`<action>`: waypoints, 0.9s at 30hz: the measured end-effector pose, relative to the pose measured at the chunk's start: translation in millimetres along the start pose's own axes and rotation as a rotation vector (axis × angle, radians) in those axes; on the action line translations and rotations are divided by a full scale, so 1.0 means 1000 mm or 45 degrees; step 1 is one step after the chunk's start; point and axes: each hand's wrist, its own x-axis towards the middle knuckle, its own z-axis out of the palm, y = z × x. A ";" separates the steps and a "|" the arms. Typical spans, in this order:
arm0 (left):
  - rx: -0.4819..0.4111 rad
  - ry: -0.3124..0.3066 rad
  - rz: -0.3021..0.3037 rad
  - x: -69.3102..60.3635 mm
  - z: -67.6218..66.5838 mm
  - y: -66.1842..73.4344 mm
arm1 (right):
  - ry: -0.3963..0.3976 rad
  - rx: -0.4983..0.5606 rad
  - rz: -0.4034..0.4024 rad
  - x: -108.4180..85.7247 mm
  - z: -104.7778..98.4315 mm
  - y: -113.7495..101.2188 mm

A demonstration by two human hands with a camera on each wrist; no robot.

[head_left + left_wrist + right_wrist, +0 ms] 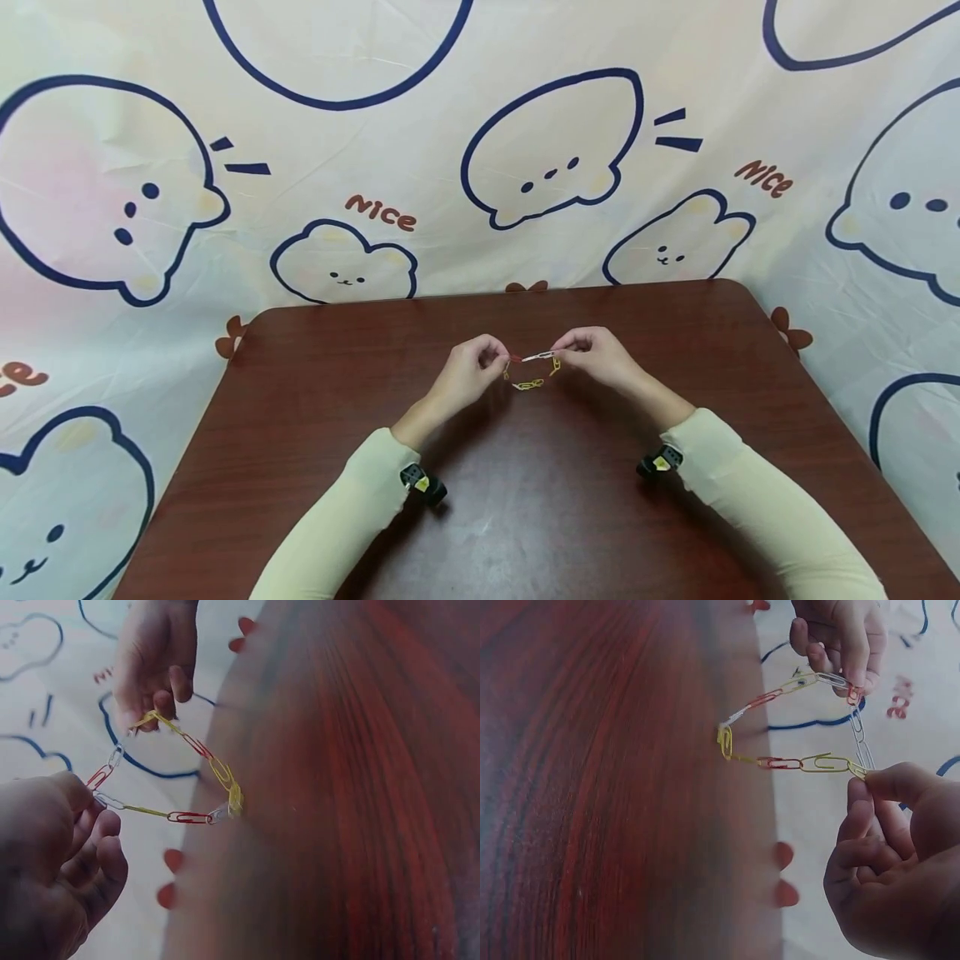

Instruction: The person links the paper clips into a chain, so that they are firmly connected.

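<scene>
Above the far half of the table, a chain of linked paper clips [529,384] in red, yellow and white hangs between the two hands and forms a loop. My left hand [469,372] pinches it between thumb and forefinger near a red clip [100,777] and a white one. At the other side my right hand [597,357] pinches the loop where a yellow clip [826,763] meets white clips [858,726]. Below the fingers the yellow clips [235,796] droop at the lowest part of the loop. Fingertips cover the pinched ends of the clips.
The brown wooden table [480,517] extends beneath both arms. Behind it and at the sides hangs a pale cloth [435,167] printed with cartoon animals. Dark wrist cameras [424,485] are strapped at both sleeves.
</scene>
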 end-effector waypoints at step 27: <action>0.375 -0.011 -0.389 0.052 0.026 -0.055 | 0.110 -0.137 0.179 0.065 0.014 0.045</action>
